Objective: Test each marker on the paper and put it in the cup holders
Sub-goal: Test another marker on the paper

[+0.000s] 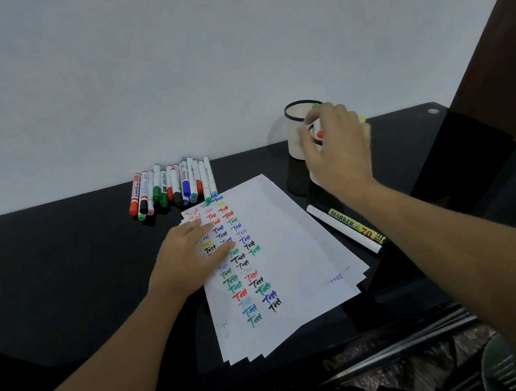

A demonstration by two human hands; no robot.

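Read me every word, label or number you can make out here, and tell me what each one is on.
"Test": handwritten many times in several colours on the top sheet of paper.
"MARKER" and "70": on the yellow marker right of the paper.
Faint blue print near the paper's lower right edge: blurred, unreadable.
Labels on the pile of markers: too small to read.

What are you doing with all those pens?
A person is trying out markers. The left hand lies flat on the paper, which is covered in colourful "Test" words. The right hand holds a red-tipped marker at the cup holders. A bunch of markers waits at the back of the black table, and two more markers lie beside the paper.
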